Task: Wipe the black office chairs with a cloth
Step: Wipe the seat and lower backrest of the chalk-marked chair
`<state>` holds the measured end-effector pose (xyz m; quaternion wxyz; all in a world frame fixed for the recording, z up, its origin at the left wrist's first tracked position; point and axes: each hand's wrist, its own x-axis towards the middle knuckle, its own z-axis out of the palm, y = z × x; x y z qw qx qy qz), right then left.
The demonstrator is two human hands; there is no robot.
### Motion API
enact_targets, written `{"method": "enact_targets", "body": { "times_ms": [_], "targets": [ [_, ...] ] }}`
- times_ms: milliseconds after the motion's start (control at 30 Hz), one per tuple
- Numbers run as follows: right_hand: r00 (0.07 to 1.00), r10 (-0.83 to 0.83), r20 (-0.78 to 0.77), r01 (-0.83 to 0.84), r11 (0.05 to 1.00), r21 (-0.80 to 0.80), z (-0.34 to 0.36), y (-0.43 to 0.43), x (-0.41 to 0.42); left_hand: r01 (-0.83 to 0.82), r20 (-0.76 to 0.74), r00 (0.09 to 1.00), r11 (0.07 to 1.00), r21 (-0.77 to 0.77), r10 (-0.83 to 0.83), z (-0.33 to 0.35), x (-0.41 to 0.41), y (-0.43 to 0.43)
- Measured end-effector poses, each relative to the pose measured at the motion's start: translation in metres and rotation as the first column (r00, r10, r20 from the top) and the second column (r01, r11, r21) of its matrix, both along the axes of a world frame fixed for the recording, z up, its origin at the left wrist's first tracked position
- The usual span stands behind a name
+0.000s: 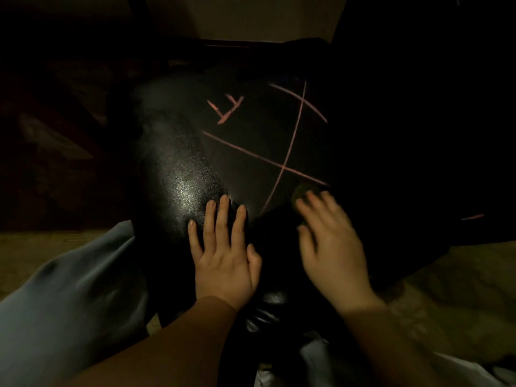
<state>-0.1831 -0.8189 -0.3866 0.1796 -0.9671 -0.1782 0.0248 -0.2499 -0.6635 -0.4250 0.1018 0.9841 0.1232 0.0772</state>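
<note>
Black chair seat (251,152) fills mid-frame, w/ a glossy textured top catching light on its left side. Pink chalk-like lines (290,152) cross it: long strokes in a rough grid, plus a small mark near upper left. The cloth (300,192), a dark greenish wad, sits on the seat at the lower end of the lines. Right hand (332,247) lies over the cloth, fingers curved on top & thumb at its near edge, gripping & pressing it to the seat; the hand is blurred, so finer detail is unclear. Left hand (223,255) lies flat on the seat just beside it, fingers straight & slightly spread, holding nothing. Hands near, not touching. Grey fabric (69,289) at bottom left meets the seat edge. Pale floor (446,289) shows at right; the rest is v. dark.
</note>
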Motion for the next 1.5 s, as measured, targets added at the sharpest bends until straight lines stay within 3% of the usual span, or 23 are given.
{"method": "enact_targets", "body": {
  "times_ms": [100, 333, 467, 600, 733, 900, 1033, 1167, 1300, 1400, 1500],
  "targets": [
    [0.977, 0.213, -0.001, -0.212, 0.975, 0.06, 0.003, 0.031, -0.026, 0.004, 0.013, 1.0, 1.0, 0.0, -0.004, -0.002, 0.001, 0.001],
    [0.967, 0.254, 0.01, -0.254, 0.964, 0.081, 0.0, 0.026, -0.023, 0.006, 0.019, 1.0, 1.0, 0.004, -0.006, -0.001, 0.0, 0.001],
    [0.999, -0.042, -0.017, 0.042, 0.998, 0.038, -0.006, -0.012, 0.013, 0.002, -0.012, 1.0, 1.0, -0.004, -0.003, 0.001, 0.0, 0.0],
    [0.917, -0.398, -0.001, 0.398, 0.917, 0.011, 0.0, -0.065, 0.042, -0.002, -0.015, 1.0, 1.0, -0.025, 0.002, 0.001, 0.0, 0.0],
    [0.878, -0.478, -0.018, 0.477, 0.879, -0.018, 0.0, -0.069, 0.04, 0.001, -0.005, 1.0, 0.999, -0.032, -0.001, 0.001, 0.0, 0.0],
    [0.935, -0.355, 0.011, 0.354, 0.93, -0.095, 0.001, -0.051, 0.033, 0.003, 0.006, 1.0, 1.0, -0.025, -0.003, 0.001, 0.0, 0.001],
    [0.998, -0.059, 0.002, 0.059, 0.996, -0.069, 0.003, -0.009, 0.009, 0.007, 0.016, 1.0, 1.0, -0.009, -0.006, 0.0, 0.0, 0.0],
    [0.971, 0.239, 0.004, -0.239, 0.971, 0.022, 0.003, 0.04, -0.033, 0.009, 0.008, 1.0, 1.0, 0.002, -0.009, -0.005, 0.0, 0.003],
    [0.963, 0.262, 0.063, -0.268, 0.958, 0.1, 0.0, 0.039, -0.034, 0.012, 0.021, 1.0, 1.0, 0.001, -0.012, -0.005, 0.0, 0.003],
    [0.966, 0.256, 0.038, -0.258, 0.965, 0.052, -0.001, 0.025, -0.015, 0.014, 0.013, 1.0, 1.0, 0.02, -0.014, -0.002, 0.0, 0.001],
    [0.997, 0.065, 0.03, -0.066, 0.998, 0.009, -0.004, -0.003, 0.012, 0.01, 0.003, 1.0, 1.0, 0.017, -0.01, 0.0, 0.0, 0.002]
  ]
}}
